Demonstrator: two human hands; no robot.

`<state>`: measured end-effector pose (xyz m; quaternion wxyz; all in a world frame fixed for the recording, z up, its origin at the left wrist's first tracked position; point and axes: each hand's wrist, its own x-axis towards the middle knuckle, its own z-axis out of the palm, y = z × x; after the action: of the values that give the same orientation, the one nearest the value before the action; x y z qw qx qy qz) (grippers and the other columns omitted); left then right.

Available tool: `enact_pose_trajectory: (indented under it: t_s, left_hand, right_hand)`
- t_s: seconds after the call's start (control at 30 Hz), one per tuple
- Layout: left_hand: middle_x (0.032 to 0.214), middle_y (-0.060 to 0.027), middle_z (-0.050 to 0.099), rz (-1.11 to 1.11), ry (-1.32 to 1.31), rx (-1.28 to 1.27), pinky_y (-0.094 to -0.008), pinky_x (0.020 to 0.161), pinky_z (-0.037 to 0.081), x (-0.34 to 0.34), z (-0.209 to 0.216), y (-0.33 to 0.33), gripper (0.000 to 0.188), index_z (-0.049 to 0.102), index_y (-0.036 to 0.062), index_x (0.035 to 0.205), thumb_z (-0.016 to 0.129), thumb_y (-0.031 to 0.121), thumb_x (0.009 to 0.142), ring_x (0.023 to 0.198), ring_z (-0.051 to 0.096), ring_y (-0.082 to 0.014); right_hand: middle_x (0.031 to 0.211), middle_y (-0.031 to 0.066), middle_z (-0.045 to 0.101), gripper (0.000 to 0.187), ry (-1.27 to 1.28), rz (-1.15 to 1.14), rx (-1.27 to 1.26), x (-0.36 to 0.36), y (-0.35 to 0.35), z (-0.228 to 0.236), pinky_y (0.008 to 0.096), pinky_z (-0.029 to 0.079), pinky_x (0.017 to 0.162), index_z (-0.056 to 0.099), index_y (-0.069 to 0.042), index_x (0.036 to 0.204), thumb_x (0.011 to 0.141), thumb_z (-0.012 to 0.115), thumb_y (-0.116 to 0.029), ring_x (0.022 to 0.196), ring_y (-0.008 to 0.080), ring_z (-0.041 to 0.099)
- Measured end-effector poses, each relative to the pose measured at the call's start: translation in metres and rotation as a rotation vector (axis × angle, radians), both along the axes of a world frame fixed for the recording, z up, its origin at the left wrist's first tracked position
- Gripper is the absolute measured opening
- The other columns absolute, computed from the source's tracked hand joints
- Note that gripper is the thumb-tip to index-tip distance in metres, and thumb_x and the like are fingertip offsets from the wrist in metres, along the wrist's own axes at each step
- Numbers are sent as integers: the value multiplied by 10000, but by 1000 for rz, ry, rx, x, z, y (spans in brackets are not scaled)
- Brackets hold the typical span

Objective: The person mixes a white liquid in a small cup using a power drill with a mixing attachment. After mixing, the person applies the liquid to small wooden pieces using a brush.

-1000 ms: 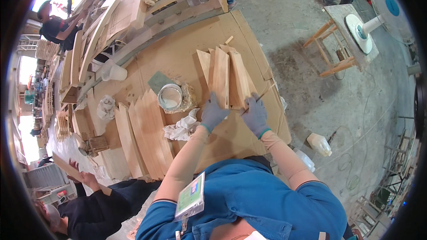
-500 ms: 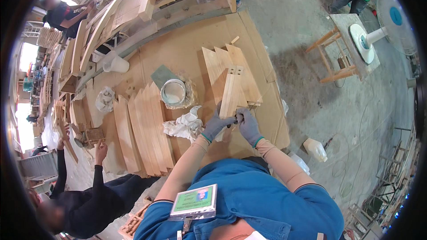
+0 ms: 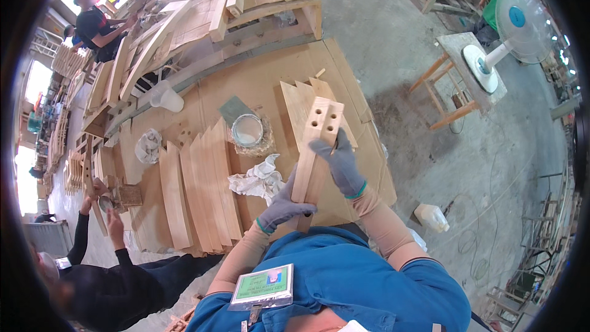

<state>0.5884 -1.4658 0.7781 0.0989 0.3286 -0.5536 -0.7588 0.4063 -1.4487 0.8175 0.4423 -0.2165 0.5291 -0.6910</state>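
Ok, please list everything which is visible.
Held pieces: apparently two, pale, centre
Loose boards: several, pale, centre and left
Cardboard: unclear count, brown, beneath boards
Open tin: one, whitish, middle
Flat sheet: one, green, beside tin
Crumpled wads: two, white, beside boards
Cup: one, translucent, upper left
Workbench: one, brown, upper left
Stool: one, grey top, upper right
Fan: one, white, on stool
Plastic items: two, whitish, right
Other people: several, mixed clothes, edges
Background clutter: uncountable, mixed, edges
Badge: one, green, chest
Left hand: one, grey glove, pieces' lower end
Right hand: one, grey glove, upper end
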Motion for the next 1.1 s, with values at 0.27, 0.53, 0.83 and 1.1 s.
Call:
enact_pose_trajectory:
  t_s: [0.27, 0.53, 0.83, 1.1]
  left_hand:
    - [1352, -132, 436, 100, 207, -188, -356, 1042, 353, 57, 59, -5, 1151, 141, 33, 1483, 853, 186, 592, 1256, 427, -224]
    - [1220, -88, 544, 424, 157, -159, -328, 941, 443, 140, 68, 4, 859, 373, 14, 1373, 792, 98, 628, 1121, 533, -189]
    - [1063, -91, 613, 814, 160, 81, -316, 820, 516, 188, 35, 33, 650, 477, 6, 1244, 698, 111, 642, 942, 615, -195]
    - [1056, -254, 619, 700, 174, 14, -437, 804, 558, 248, 31, -3, 731, 452, -98, 1223, 748, 204, 626, 936, 650, -341]
  right_hand:
    - [1075, 75, 594, 595, -1, 199, -160, 74, 27, 63, 288, 509, 804, 436, -13, 1202, 728, 786, -98, 948, 144, 596]
    - [1102, 117, 583, 567, -100, 290, -353, 94, -5, 69, 374, 505, 865, 306, -8, 1389, 949, 546, -274, 940, 190, 612]
    - [886, 95, 634, 191, 165, 342, -48, 41, -68, 26, 281, 560, 738, 603, 59, 1004, 914, 580, -108, 805, 157, 642]
    - [849, 93, 645, 72, 122, 401, -12, 47, -103, -32, 276, 570, 735, 609, 29, 931, 880, 604, -23, 772, 153, 650]
